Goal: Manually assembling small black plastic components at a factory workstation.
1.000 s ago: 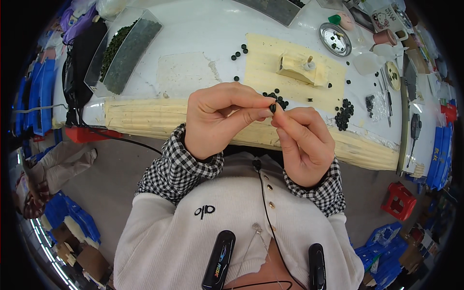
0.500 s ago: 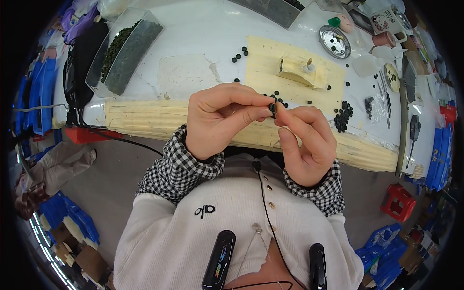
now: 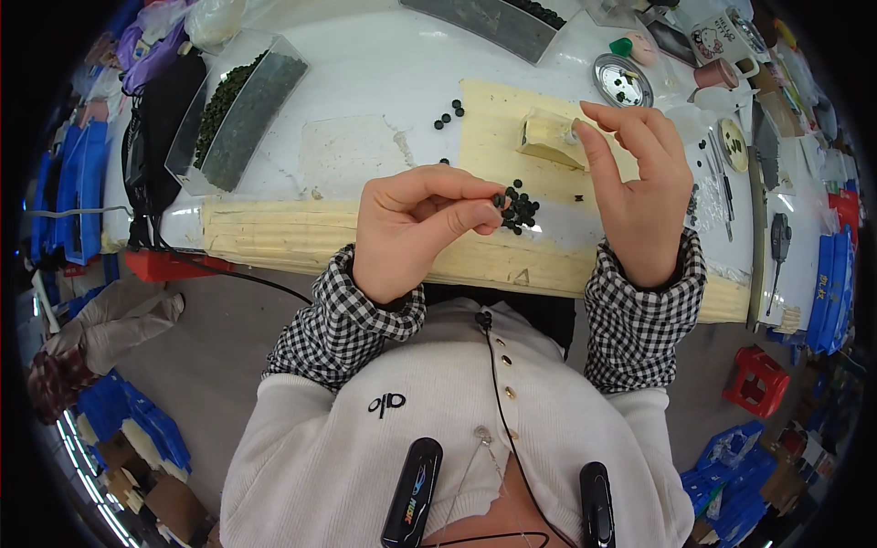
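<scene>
Right hand (image 3: pixel 644 196) has moved away from the left hand (image 3: pixel 402 228) and reaches over the white desk (image 3: pixel 356 68) to the cream, wedge-like block (image 3: pixel 548 139); its thumb and forefinger stand parted, contact with the block impossible to tell; left thumb and forefinger pinch a small, round black piece (image 3: pixel 499 201), near a loose cluster of small, round black pieces (image 3: pixel 522 212).

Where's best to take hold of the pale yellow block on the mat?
Probably the block's left end, coming from above and the left, pinching near and far sides: it's longer sideways, and that end is bare while the right grip overlaps the other in view. Whether it's fixed down isn't visible.
</scene>
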Demonstrator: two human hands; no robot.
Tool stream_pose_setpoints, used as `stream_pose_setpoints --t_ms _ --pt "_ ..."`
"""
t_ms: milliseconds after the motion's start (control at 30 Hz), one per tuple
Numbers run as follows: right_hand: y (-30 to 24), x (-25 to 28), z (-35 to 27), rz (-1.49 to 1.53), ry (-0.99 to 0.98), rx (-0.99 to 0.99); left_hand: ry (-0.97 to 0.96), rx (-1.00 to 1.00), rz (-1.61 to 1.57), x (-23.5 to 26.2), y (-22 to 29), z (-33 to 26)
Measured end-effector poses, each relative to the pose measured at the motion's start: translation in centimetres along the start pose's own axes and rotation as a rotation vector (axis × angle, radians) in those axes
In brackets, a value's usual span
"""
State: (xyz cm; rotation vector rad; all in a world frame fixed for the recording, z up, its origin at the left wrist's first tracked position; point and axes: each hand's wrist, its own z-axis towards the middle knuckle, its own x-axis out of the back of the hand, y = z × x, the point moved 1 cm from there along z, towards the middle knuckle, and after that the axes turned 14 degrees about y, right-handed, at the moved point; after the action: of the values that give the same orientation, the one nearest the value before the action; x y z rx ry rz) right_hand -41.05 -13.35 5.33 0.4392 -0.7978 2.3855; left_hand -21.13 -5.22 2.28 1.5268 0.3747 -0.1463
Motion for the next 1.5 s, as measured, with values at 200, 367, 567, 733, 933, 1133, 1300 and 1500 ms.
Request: stream_pose_setpoints --t_ms 200,367,567,733,933,1133,1300,1500 --pt "0.3 -1.1 0.3 -0.038 -0.082 0.046 -0.136 0.411 -0.693 0.7 -2.0 0.2" --pt "-1.0 0.5 1.2 -0.009 0.102 0.046 -0.219 0.506 -0.732 0.2 -2.0 0.0" --pt "-4.7 2.5 0.6 0.547 0.042 -0.159 -0.229 0.608 -0.74 -0.1 -1.8 -0.3" --pt "-4.8 0.9 -0.5 0.882 -0.075 -0.437 -0.283 0.644 -0.878 -0.3 -2.3 -0.2" --pt "-5.0 0.3 -0.7 0.908 -0.102 -0.469 -0.274 0.648 -0.862 -0.2 -2.3 -0.3" --pt "-5.0 0.1 -0.6 0.892 -0.106 -0.461 -0.264 0.662 -0.842 -0.2 -2.4 -0.3" --pt "-5.0 0.0 -0.6 0.878 -0.111 -0.457 -0.266 0.655 -0.854 -0.2 -2.4 -0.3" --pt "-5.0 0.0 -0.5 0.844 -0.117 -0.453 -0.263 0.66 -0.854 -0.2 -2.5 -0.2"
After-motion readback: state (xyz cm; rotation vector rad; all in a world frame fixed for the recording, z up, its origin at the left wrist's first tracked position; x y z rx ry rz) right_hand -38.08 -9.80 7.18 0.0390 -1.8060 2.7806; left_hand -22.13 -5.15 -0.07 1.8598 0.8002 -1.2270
